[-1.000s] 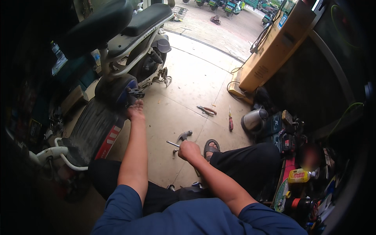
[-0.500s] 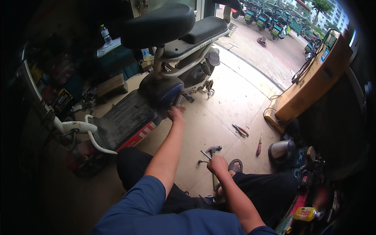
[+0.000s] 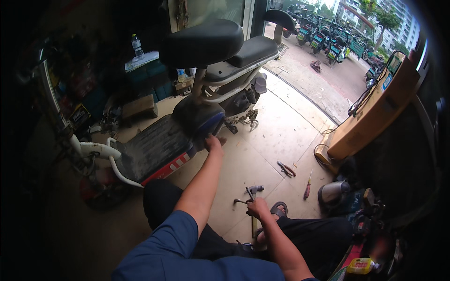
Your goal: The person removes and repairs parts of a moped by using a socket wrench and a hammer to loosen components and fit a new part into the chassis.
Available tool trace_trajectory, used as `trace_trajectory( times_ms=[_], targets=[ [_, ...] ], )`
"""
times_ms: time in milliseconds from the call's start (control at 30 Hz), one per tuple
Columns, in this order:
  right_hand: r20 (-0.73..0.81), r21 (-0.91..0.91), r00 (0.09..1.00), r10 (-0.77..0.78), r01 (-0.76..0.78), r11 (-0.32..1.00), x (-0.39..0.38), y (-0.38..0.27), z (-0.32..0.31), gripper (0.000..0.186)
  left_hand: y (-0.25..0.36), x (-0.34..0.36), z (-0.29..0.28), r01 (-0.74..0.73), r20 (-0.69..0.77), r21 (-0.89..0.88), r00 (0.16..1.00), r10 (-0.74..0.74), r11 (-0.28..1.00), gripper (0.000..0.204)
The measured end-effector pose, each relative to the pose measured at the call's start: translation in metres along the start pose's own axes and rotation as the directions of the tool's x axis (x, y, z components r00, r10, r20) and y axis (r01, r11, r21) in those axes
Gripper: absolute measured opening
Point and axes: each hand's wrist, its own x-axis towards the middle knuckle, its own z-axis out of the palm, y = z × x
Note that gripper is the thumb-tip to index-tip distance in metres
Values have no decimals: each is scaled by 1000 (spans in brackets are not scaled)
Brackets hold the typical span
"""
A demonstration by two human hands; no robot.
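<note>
An electric scooter (image 3: 154, 143) with black seats and a worn footboard stands to my left. Reaching to its side below the dark blue-black seat housing (image 3: 206, 121), my left hand (image 3: 214, 142) has its fingers curled in at the lower edge; what they grip is too small to make out. Lower down, my right hand (image 3: 258, 207) is closed round a metal socket wrench (image 3: 242, 201) with several arms, whose ends stick out past the fist. Just beyond and beneath that hand, a claw hammer (image 3: 255, 189) lies on the floor, its handle partly hidden.
Pliers (image 3: 287, 169) and a screwdriver (image 3: 307, 186) lie on the tiles. At the right are a metal kettle (image 3: 333, 193), a tall orange-brown cabinet (image 3: 370, 112) and a yellow bottle (image 3: 361, 265). A wooden block (image 3: 140, 107) sits behind the scooter. Parked scooters (image 3: 323, 40) stand outside.
The whole view has shifted a little, so the scooter sits farther right in it. My left hand stays at the scooter's side; the wrench in my right hand has turned slightly.
</note>
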Motion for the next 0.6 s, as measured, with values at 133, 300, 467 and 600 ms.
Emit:
trace_trajectory(
  times_ms=[133, 300, 467, 600],
  targets=[
    [2, 122, 997, -71, 70, 990, -14, -9, -5, 47, -2, 17, -17, -9, -15, 1, 1000, 9, 1000, 13],
    [-11, 539, 991, 135, -108, 835, -9, -8, 5, 35, -4, 14, -30, 68, 235, -145, 971, -32, 987, 16],
    [77, 984, 922, 380, -132, 121, 13, 1, 13, 26, 2, -2, -52, -49, 275, -80, 959, 70, 996, 7],
    [198, 935, 849, 490, -14, -355, 25, 20, 9, 28, -4, -34, -77, -4, 153, 123, 988, -15, 992, 26]
  ],
)
